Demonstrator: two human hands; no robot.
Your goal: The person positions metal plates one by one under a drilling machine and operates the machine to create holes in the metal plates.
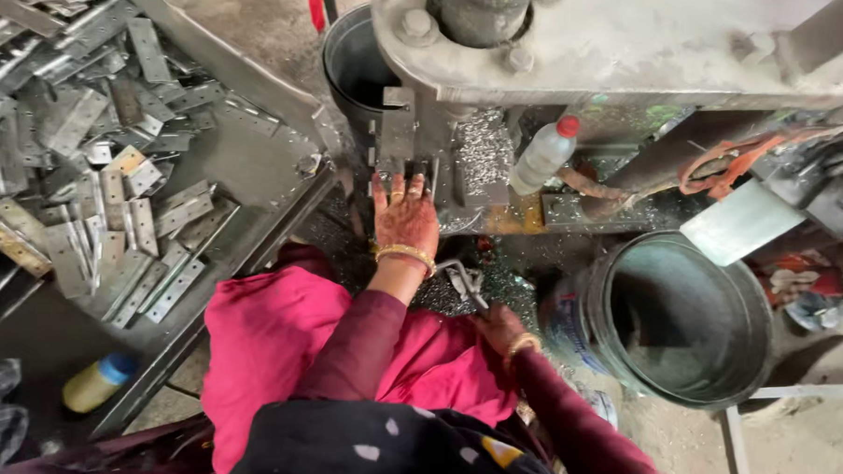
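Left hand [404, 214]: fingers spread flat, pressed against the press die [417, 167].
Right hand [499, 326]: pinched a small metal piece [467, 280] at lap.
Around: plastic bottle [542, 154], grey bucket [681, 317], hinge-plate pile [101, 164] at left.

A white plastic bottle [542, 155] with red cap leans on the machine; a yellow, blue-capped bottle [98, 381] lies lower left.

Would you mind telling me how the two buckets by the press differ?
The bucket on the right shows its whole round rim and grey inside, while the bucket at the top is half hidden behind the press. The right one looks wider and lies near the right hand; the top one stands beyond the left hand. Both are dark, round and open-topped.
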